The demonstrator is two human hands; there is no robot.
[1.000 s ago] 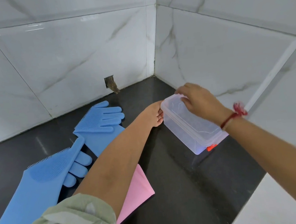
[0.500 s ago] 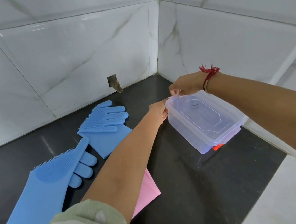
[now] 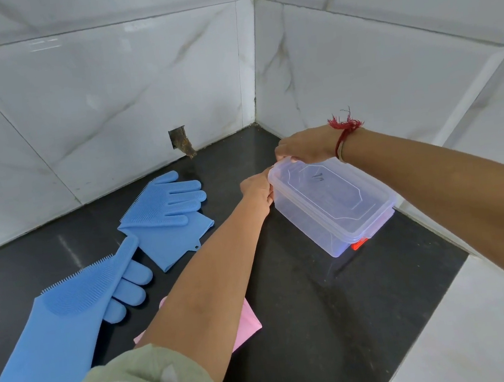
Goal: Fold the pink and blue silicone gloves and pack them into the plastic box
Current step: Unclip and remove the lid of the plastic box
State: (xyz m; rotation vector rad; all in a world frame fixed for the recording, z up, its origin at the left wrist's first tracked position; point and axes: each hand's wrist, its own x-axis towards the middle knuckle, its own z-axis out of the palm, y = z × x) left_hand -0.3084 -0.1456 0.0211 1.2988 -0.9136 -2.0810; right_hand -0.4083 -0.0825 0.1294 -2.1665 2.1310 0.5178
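A clear plastic box with its lid on stands on the black counter near the corner. My left hand grips the box's far left corner. My right hand grips the lid's far edge, fingers curled over it. One blue silicone glove lies folded to the left. A second blue glove lies flat at the lower left. A pink glove lies mostly hidden under my left forearm.
White marble-look tiled walls meet in a corner right behind the box. A small hole with a pipe stub sits low in the back wall. A white ledge borders the counter on the right.
My right hand moved from the top of the lid to its far edge. The box has slid slightly and the view shifted. My left hand stays at the box's corner.
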